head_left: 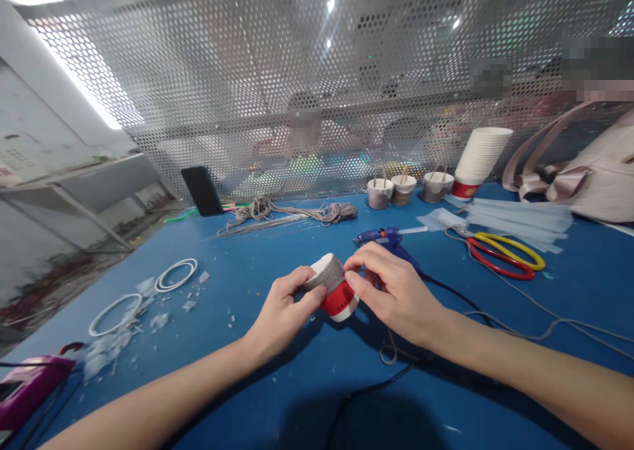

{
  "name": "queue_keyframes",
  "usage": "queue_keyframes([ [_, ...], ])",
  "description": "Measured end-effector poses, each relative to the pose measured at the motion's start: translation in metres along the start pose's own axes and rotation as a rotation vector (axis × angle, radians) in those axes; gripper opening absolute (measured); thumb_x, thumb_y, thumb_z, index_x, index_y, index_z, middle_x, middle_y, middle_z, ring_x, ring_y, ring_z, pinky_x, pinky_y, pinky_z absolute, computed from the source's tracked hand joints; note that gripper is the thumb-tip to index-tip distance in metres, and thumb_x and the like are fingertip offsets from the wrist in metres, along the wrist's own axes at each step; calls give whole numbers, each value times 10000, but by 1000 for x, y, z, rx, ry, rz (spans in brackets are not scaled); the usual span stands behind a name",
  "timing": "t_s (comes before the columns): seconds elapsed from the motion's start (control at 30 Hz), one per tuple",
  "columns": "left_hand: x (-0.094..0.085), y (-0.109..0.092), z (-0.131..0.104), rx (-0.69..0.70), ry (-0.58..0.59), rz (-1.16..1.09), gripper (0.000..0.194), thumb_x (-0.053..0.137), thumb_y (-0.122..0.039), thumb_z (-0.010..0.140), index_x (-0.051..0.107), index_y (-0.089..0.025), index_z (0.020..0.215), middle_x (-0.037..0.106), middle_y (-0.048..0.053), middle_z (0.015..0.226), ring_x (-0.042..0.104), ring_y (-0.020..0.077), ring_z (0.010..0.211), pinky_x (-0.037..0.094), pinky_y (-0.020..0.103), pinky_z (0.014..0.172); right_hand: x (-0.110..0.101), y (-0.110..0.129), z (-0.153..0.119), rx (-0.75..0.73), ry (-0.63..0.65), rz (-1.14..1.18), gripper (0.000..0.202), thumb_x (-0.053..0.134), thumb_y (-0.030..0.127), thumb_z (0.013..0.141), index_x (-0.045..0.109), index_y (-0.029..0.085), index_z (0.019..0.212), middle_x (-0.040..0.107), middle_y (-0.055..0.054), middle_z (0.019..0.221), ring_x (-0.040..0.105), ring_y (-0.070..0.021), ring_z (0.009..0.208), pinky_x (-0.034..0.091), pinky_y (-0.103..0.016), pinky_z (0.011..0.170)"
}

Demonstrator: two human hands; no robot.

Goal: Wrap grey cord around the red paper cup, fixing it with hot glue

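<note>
A paper cup (341, 299), red and white, lies tilted between my hands above the blue table. Grey cord (327, 275) is wound round its upper part, close to the rim. My left hand (292, 301) grips the cup by its wound side, thumb in front. At the cup's right side, the thumb and fingers of my right hand (384, 285) are pinched together where the winding ends. The cord between those fingertips is mostly hidden. A loose grey cord (389, 354) curls on the table below my right hand.
Behind my right hand lies a blue glue gun (381, 236). Glue sticks (520, 219), red and yellow rings (505, 255), and a cup stack (483, 156) stand right. Cord-wrapped cups (380, 193), cord bundles (297, 212) and a phone (202, 191) line the back. White rings (176, 275) lie left.
</note>
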State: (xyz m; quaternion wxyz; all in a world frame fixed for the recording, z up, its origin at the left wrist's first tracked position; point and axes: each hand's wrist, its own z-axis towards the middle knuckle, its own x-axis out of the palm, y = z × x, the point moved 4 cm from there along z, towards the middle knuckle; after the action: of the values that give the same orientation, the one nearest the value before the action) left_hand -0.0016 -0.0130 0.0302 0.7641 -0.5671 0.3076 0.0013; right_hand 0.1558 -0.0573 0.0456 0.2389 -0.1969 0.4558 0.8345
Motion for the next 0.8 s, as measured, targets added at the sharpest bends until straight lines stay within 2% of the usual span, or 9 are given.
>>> queue_keyframes([
  [0.13, -1, -2, 1, 26, -3, 2, 171, 484, -250, 763, 538, -155, 631, 483, -27, 621, 420, 113, 601, 335, 225, 573, -2, 8, -3, -231, -123, -169, 146, 490, 179, 861, 632, 155, 887, 587, -87, 929, 538, -187, 864, 440, -326, 743],
  [0.27, 0, -2, 2, 19, 18, 12, 205, 478, -275, 777, 542, -154, 625, 481, -28, 613, 410, 111, 597, 328, 221, 568, 3, 8, -5, -325, -81, -273, 173, 483, 171, 882, 653, 164, 856, 610, -72, 881, 515, -174, 805, 400, -337, 742],
  [0.43, 2, -2, 2, -29, 37, 33, 205, 486, -295, 758, 524, -155, 613, 466, -30, 604, 404, 113, 596, 321, 213, 553, 8, 8, -8, -420, -45, -296, 166, 510, 188, 868, 667, 175, 817, 610, -49, 813, 479, -162, 721, 337, -322, 656],
  [0.67, 1, -6, 0, 3, 30, 38, 171, 497, -269, 733, 546, -152, 618, 480, -31, 591, 409, 111, 584, 333, 220, 560, 10, 9, -11, -435, -65, -327, 178, 500, 200, 870, 661, 169, 802, 609, -43, 785, 470, -161, 696, 311, -331, 645],
  [0.8, 0, -6, 0, 27, 13, 34, 161, 500, -267, 730, 558, -152, 634, 497, -25, 604, 426, 114, 591, 345, 225, 570, 9, 7, -9, -385, -85, -216, 127, 507, 164, 854, 632, 172, 829, 605, -37, 795, 494, -160, 718, 353, -334, 669],
])
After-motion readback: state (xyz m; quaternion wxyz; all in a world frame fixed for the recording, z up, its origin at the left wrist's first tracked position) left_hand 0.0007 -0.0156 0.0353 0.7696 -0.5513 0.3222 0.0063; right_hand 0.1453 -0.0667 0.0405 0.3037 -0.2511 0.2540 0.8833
